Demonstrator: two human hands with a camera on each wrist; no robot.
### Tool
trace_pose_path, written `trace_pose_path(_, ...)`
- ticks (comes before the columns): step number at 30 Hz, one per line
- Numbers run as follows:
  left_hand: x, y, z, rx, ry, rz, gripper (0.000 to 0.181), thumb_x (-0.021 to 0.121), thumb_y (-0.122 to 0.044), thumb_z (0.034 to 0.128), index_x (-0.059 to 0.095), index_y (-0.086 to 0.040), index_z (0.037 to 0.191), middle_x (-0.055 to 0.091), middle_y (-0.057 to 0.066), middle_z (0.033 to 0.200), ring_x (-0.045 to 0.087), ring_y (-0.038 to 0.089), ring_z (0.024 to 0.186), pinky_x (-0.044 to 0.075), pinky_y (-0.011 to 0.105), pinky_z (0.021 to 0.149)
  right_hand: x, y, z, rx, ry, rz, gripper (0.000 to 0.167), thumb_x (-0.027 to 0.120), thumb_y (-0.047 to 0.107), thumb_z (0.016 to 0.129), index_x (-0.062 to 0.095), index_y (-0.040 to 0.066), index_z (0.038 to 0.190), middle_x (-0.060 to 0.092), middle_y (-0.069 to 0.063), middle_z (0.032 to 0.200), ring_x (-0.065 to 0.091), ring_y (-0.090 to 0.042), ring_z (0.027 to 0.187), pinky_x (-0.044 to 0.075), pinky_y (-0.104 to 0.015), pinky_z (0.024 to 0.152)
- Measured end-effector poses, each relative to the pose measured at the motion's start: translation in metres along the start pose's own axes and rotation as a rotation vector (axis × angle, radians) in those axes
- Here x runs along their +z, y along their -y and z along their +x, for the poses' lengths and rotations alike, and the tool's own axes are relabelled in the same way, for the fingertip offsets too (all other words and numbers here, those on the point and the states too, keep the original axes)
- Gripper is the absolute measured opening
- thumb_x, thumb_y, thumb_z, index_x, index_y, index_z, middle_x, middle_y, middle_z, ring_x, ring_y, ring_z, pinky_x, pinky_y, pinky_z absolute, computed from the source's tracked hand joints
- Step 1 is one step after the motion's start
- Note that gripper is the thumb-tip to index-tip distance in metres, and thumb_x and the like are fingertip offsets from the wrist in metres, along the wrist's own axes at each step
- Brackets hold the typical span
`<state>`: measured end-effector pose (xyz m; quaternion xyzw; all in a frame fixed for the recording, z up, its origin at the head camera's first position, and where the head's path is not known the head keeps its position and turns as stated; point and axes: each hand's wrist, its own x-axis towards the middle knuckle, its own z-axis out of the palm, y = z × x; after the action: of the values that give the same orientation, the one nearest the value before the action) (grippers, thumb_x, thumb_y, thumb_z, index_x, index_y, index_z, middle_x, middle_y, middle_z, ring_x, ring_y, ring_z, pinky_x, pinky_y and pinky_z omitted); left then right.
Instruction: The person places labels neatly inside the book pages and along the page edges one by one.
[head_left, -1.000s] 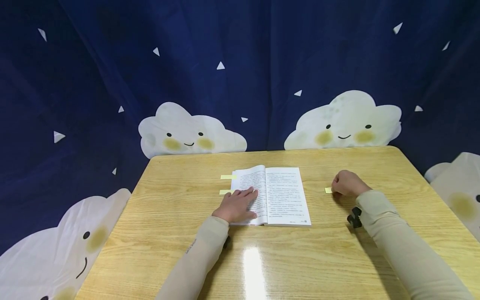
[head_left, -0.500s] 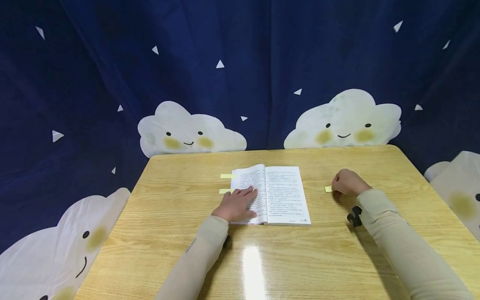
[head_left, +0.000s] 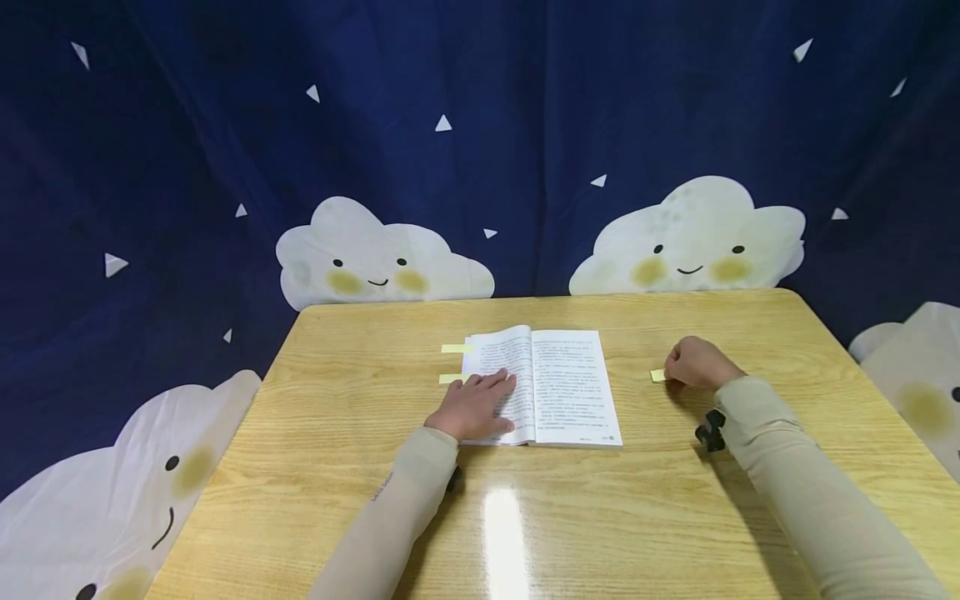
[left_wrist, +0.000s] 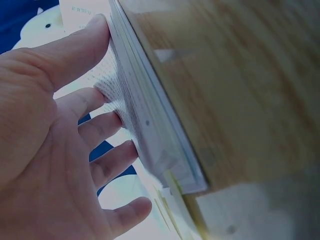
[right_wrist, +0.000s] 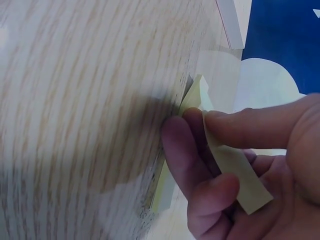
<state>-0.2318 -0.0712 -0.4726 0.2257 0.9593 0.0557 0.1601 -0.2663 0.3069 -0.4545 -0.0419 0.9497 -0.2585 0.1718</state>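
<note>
An open book (head_left: 570, 387) lies on the table with printed pages facing up. My left hand (head_left: 471, 407) rests on its left page, fingers spread. Two pale yellow sticky tabs stick out past that page's edge: an upper tab (head_left: 456, 348) and a lower tab (head_left: 452, 378), partly behind the hand. To the right of the book, my right hand (head_left: 697, 364) is over a small pad of yellow sticky notes (head_left: 657, 375). The right wrist view shows thumb and fingers pinching a yellow sticky strip (right_wrist: 242, 177), its far end still at the pad (right_wrist: 164, 187).
The wooden table (head_left: 337, 392) runs out to both sides of the book. Behind it hangs a dark blue curtain (head_left: 525, 150) printed with clouds and white triangles. A black wrist device (head_left: 709, 431) sits under the right sleeve.
Both hands have kept nearly the same place over the book and the pad. The head view has shifted slightly, so the table and book appear a little higher.
</note>
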Motion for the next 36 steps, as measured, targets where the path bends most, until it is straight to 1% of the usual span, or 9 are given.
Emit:
trace_pose_path(5, 0.001, 0.0, 0.001, -0.003, 0.003, -0.008, 0.076, 0.062, -0.049, 0.0946, 0.025, -0.03, 0.158, 0.022, -0.008, 0.167, 0.03, 0.025, 0.151, 0.025, 0.057, 0.12, 0.0, -0.001, 0.001, 0.004, 0.007, 0.011, 0.022, 0.05, 0.006, 0.089, 0.068, -0.006, 0.088, 0.07, -0.015, 0.077, 0.065, -0.02, 0.067, 0.05, -0.029, 0.06)
trace_pose_path(8, 0.0, 0.0, 0.002, -0.005, 0.005, -0.007, 0.076, 0.062, -0.049, 0.0945, 0.025, -0.031, 0.158, 0.022, -0.009, 0.167, 0.03, 0.025, 0.151, 0.025, 0.057, 0.12, 0.0, -0.002, 0.002, 0.012, 0.01, 0.003, 0.024, 0.049, 0.007, 0.091, 0.068, -0.007, 0.09, 0.07, -0.014, 0.076, 0.065, -0.019, 0.067, 0.05, -0.029, 0.06)
trace_pose_path(11, -0.001, -0.001, 0.001, -0.005, 0.005, -0.007, 0.076, 0.062, -0.049, 0.0944, 0.025, -0.031, 0.158, 0.022, -0.009, 0.167, 0.03, 0.025, 0.151, 0.025, 0.057, 0.12, 0.0, -0.003, 0.003, 0.014, 0.004, -0.018, 0.026, 0.046, 0.009, 0.092, 0.067, -0.006, 0.09, 0.071, -0.013, 0.074, 0.064, -0.019, 0.065, 0.048, -0.028, 0.058)
trace_pose_path(16, -0.003, -0.001, 0.0, -0.007, -0.002, -0.002, 0.076, 0.062, -0.049, 0.0943, 0.026, -0.031, 0.158, 0.022, -0.009, 0.167, 0.031, 0.025, 0.151, 0.024, 0.058, 0.12, 0.0, -0.004, 0.004, -0.004, -0.033, -0.043, 0.028, 0.044, 0.01, 0.09, 0.068, -0.004, 0.084, 0.069, -0.011, 0.069, 0.058, -0.018, 0.062, 0.042, -0.027, 0.058)
trace_pose_path(19, -0.002, 0.0, 0.0, -0.003, -0.01, 0.0, 0.075, 0.062, -0.049, 0.0943, 0.027, -0.031, 0.158, 0.023, -0.009, 0.166, 0.032, 0.025, 0.15, 0.023, 0.059, 0.12, 0.002, -0.007, 0.003, -0.017, -0.029, 0.001, 0.024, 0.048, 0.011, 0.09, 0.067, -0.003, 0.084, 0.07, -0.01, 0.071, 0.059, -0.017, 0.063, 0.042, -0.028, 0.058)
trace_pose_path(23, 0.001, 0.0, 0.002, 0.01, -0.011, -0.001, 0.075, 0.061, -0.049, 0.0946, 0.027, -0.03, 0.158, 0.023, -0.009, 0.166, 0.032, 0.026, 0.15, 0.022, 0.06, 0.12, 0.004, -0.012, 0.002, -0.033, 0.036, 0.103, 0.02, 0.054, 0.011, 0.092, 0.067, -0.003, 0.087, 0.071, -0.009, 0.077, 0.064, -0.015, 0.068, 0.044, -0.029, 0.057)
trace_pose_path(26, 0.003, -0.001, 0.003, 0.014, -0.01, -0.002, 0.074, 0.061, -0.049, 0.0946, 0.027, -0.03, 0.158, 0.024, -0.009, 0.166, 0.032, 0.026, 0.15, 0.022, 0.059, 0.12, 0.004, -0.01, 0.001, -0.046, 0.062, 0.153, 0.017, 0.054, 0.011, 0.094, 0.063, -0.003, 0.088, 0.068, -0.009, 0.079, 0.063, -0.016, 0.068, 0.043, -0.028, 0.056)
trace_pose_path(31, 0.002, -0.003, 0.002, 0.007, -0.006, -0.01, 0.074, 0.062, -0.048, 0.0948, 0.027, -0.03, 0.158, 0.024, -0.008, 0.166, 0.031, 0.026, 0.15, 0.023, 0.059, 0.12, 0.003, 0.004, 0.004, -0.083, 0.029, 0.18, 0.015, 0.055, 0.011, 0.096, 0.059, -0.003, 0.093, 0.064, -0.01, 0.08, 0.058, -0.017, 0.068, 0.04, -0.027, 0.055)
trace_pose_path(36, -0.001, -0.002, 0.0, -0.003, -0.007, -0.006, 0.075, 0.062, -0.048, 0.0947, 0.027, -0.03, 0.158, 0.023, -0.008, 0.166, 0.031, 0.026, 0.151, 0.022, 0.059, 0.12, 0.007, 0.019, 0.016, -0.09, -0.01, 0.222, 0.019, 0.054, 0.011, 0.097, 0.061, -0.006, 0.102, 0.064, -0.011, 0.08, 0.053, -0.016, 0.067, 0.042, -0.029, 0.059)
